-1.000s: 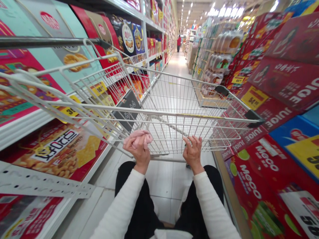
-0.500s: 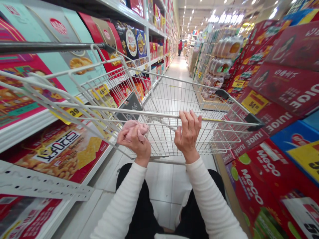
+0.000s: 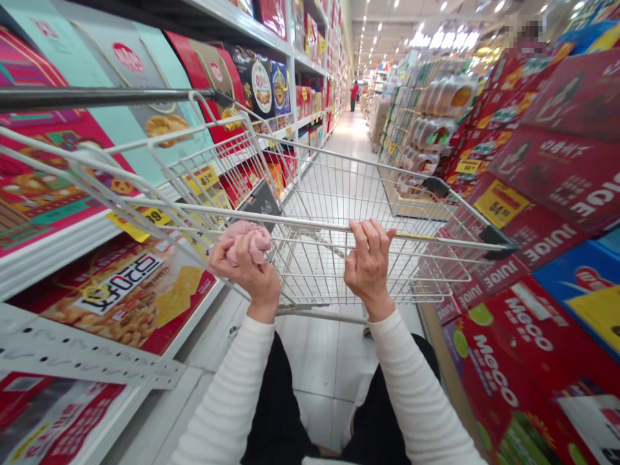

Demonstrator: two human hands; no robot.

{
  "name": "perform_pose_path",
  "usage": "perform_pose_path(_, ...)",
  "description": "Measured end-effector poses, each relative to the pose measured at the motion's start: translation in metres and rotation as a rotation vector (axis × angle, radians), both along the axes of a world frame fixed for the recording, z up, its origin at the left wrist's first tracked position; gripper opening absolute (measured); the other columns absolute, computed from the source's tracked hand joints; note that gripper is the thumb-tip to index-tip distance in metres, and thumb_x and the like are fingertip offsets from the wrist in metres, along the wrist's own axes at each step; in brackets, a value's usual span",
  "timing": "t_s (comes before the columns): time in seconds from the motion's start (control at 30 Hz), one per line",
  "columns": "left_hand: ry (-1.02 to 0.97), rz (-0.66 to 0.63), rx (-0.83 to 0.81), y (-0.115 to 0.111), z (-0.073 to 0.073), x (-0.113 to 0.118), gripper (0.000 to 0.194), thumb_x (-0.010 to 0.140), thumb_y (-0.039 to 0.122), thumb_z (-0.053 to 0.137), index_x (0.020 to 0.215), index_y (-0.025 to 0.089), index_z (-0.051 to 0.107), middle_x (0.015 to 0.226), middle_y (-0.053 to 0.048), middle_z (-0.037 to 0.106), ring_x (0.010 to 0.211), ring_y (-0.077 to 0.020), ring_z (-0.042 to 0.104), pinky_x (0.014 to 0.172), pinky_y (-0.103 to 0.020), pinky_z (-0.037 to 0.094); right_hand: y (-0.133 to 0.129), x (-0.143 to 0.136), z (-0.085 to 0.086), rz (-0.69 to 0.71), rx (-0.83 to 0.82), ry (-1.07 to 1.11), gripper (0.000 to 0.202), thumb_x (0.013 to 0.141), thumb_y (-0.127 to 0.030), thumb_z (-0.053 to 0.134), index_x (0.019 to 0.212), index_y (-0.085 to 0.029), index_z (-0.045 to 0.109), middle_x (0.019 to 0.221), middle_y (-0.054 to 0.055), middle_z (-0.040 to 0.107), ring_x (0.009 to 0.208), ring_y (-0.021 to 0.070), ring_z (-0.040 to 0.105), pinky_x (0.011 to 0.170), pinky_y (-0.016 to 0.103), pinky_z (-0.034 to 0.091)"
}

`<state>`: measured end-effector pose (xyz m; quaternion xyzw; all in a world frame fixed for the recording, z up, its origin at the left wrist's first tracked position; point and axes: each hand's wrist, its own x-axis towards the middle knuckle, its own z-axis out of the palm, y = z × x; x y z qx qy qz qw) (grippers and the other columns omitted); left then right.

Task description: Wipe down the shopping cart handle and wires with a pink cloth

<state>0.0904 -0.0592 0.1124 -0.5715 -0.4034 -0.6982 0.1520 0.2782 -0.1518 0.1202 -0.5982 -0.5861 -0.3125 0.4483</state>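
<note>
A crumpled pink cloth (image 3: 248,241) is bunched in my left hand (image 3: 252,274), whose fingers wrap round it in front of the cart's side. My right hand (image 3: 371,261) has its fingers hooked over the top rail of the metal shopping cart (image 3: 290,223), to the right of the left hand. The wire cart lies sideways before me, its dark handle bar (image 3: 106,97) at the upper left. A dark panel (image 3: 261,205) is fixed inside the cart. The basket shows only wires and the floor through them.
Shelves (image 3: 97,226) of boxed food line the left side. Stacked red drink cartons (image 3: 513,349) stand close on the right, with shrink-wrapped bottles (image 3: 436,129) beyond. A person in red (image 3: 354,94) is far down the aisle. Another person's blurred head (image 3: 527,35) shows at the upper right.
My left hand has moved left along the cart with the pink cloth. The right hand stays on the rail. A person's head has appeared behind the cartons at the upper right.
</note>
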Motion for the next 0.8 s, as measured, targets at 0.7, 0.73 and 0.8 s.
perform_pose_path(0.7, 0.553, -0.211, -0.003, -0.012, 0.067, 0.021, 0.042, 0.095, 0.012, 0.051, 0.128, 0.031, 0.068, 0.139, -0.008, 0.065, 0.126, -0.0318, 0.048, 0.107, -0.053, 0.036, 0.005, 0.006, -0.004, 0.009, 0.054, 0.029, 0.071, 0.079, -0.002, 0.041, 0.147, -0.020, 0.049, 0.137, 0.011, 0.060, 0.147, 0.0288, 0.044, 0.130, 0.065, 0.024)
perform_pose_path(0.73, 0.521, -0.191, -0.034, -0.008, 0.071, 0.007, 0.042, 0.094, 0.012, 0.052, 0.129, 0.029, 0.068, 0.141, -0.009, 0.064, 0.128, -0.0327, 0.048, 0.109, -0.054, 0.035, 0.004, 0.007, -0.003, 0.007, 0.057, 0.027, 0.070, 0.079, -0.001, 0.041, 0.146, -0.020, 0.050, 0.137, 0.011, 0.060, 0.147, 0.0284, 0.044, 0.130, 0.064, 0.024)
perform_pose_path(0.8, 0.449, -0.146, -0.086, 0.000, 0.081, -0.020, 0.042, 0.091, 0.012, 0.054, 0.128, 0.027, 0.068, 0.143, -0.010, 0.062, 0.129, -0.0339, 0.048, 0.112, -0.057, 0.032, 0.004, 0.008, -0.002, 0.004, 0.060, 0.025, 0.069, 0.079, -0.001, 0.041, 0.144, -0.019, 0.050, 0.136, 0.011, 0.060, 0.147, 0.0280, 0.044, 0.131, 0.064, 0.024)
